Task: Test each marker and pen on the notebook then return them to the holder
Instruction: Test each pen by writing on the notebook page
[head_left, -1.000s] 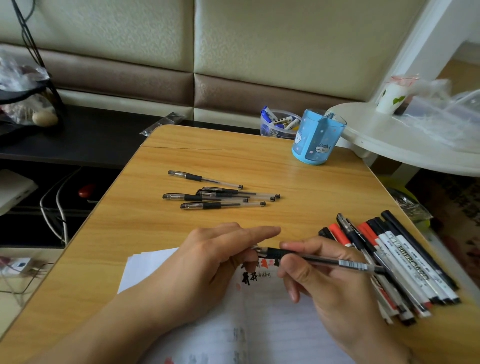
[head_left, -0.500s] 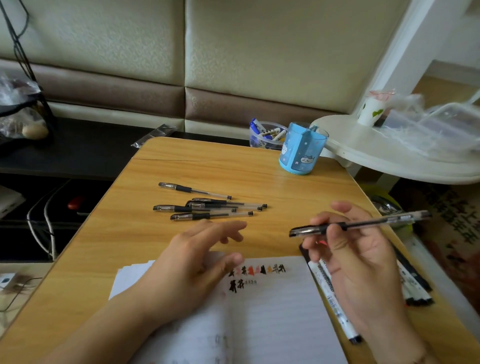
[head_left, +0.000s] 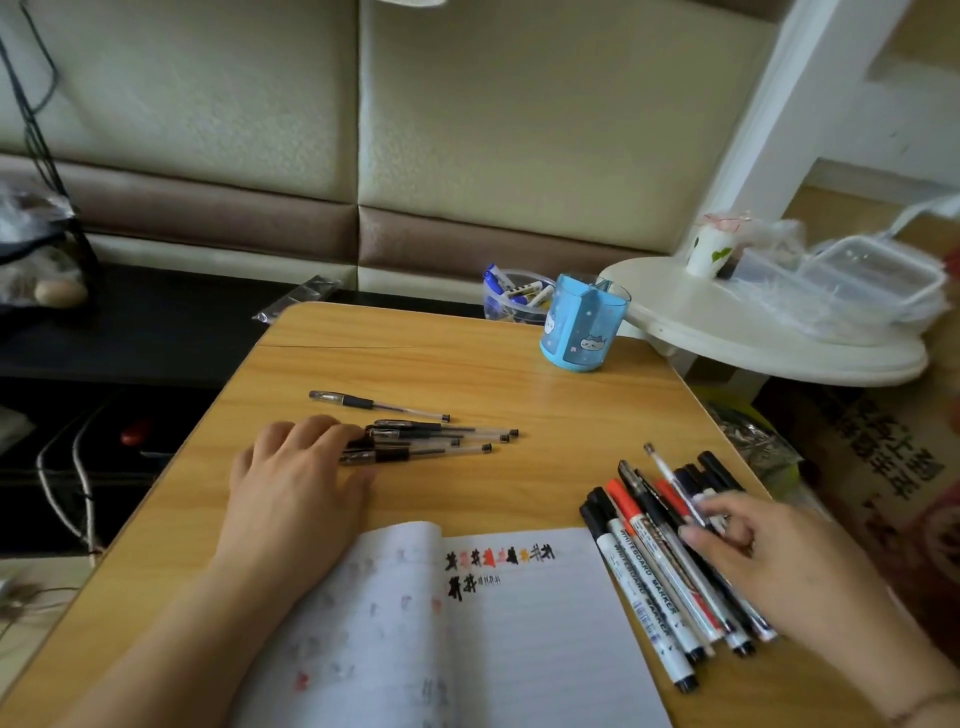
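Note:
An open notebook (head_left: 524, 634) with black and red test scribbles lies at the near edge of the wooden table (head_left: 467, 374). My left hand (head_left: 296, 483) reaches out flat, its fingertips touching the capped ends of several black gel pens (head_left: 431, 441); one more gel pen (head_left: 374, 404) lies apart behind them. My right hand (head_left: 774, 561) pinches the back end of a clear gel pen (head_left: 672, 480) that rests across a pile of whiteboard markers and pens (head_left: 644, 561) right of the notebook. The blue cartoon-print holder (head_left: 579, 332) stands upright at the far right corner.
A clear tub of small items (head_left: 511, 293) sits just behind the holder. A white round side table (head_left: 769, 338) with a paper cup and plastic containers adjoins the far right. A black shelf with cables lies off the left edge.
My right hand brought the clear pen down from mid-air onto the marker pile. My left hand left the notebook and moved forward to the gel pens.

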